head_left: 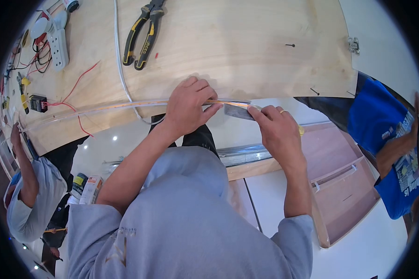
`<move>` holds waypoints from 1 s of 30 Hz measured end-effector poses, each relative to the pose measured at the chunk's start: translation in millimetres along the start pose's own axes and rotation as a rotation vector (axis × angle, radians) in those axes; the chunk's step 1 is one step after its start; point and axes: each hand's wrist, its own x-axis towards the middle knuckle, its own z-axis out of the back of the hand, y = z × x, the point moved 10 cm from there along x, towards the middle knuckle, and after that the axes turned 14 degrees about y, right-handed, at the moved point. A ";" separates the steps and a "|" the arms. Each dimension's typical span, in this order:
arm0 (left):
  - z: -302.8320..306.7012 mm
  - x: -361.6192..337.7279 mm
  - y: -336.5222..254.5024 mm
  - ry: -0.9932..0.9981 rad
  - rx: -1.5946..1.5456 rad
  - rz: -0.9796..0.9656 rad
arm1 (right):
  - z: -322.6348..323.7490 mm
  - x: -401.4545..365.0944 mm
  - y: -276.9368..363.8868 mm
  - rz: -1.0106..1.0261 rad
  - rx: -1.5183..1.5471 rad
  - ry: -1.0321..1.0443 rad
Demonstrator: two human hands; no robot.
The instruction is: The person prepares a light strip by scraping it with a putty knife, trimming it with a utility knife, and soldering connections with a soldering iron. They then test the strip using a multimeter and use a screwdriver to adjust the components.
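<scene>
My left hand (191, 104) is closed round a long clear strip (144, 104) with an orange line inside, just in front of the wooden board's edge. The strip's end pokes out to the right of those fingers. In my right hand (281, 132) is a knife, its broad grey blade (239, 111) lying right along the strip's end, with the index finger stretched toward the blade. A bit of yellow handle (301, 131) shows behind the palm; the rest is hidden by the hand. Leftward, the strip runs along the board toward another person's hand (16, 135).
On the wooden board (246, 51) lie black-yellow pliers (144, 35), a white cable (118, 51), several screws, red wires (81, 76), a small black box (38, 103) and a power strip (58, 49). A pinkish wooden tray (344, 209) sits below right. A person in blue (381, 125) is at right.
</scene>
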 end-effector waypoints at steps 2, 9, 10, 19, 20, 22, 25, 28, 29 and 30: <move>-0.3 -0.8 -0.2 0.001 0.013 -0.007 | -2.8 3.6 0.5 0.005 -0.035 -0.014; -0.8 -1.5 -2.1 -0.021 0.056 -0.018 | -5.6 8.5 -1.4 0.023 -0.010 0.008; -1.1 -1.3 -2.3 -0.026 0.063 -0.017 | -5.1 9.2 -2.1 0.027 -0.005 0.011; -2.1 -1.0 -2.9 -0.026 0.082 -0.018 | -6.2 -3.4 -44.2 -0.142 0.398 -0.113; -1.6 -1.1 -3.1 -0.027 0.077 -0.024 | -11.7 -10.5 -59.6 -0.231 0.565 -0.152; -1.4 -1.7 -4.2 -0.020 0.064 -0.033 | -32.0 -14.5 -77.8 -0.432 0.845 -0.188; -0.6 -1.1 -4.9 -0.014 0.055 -0.049 | -32.7 -9.9 -75.8 -0.489 0.887 -0.253; -1.6 -3.9 -4.2 -0.013 0.046 -0.068 | -33.4 -3.8 -70.4 -0.529 0.837 -0.135; -1.8 -3.9 -3.5 -0.010 0.037 -0.073 | -33.6 -2.9 -65.1 -0.568 0.882 -0.036; -1.5 -3.9 -2.7 -0.009 0.029 -0.077 | -38.8 -2.1 -59.6 -0.603 0.925 0.065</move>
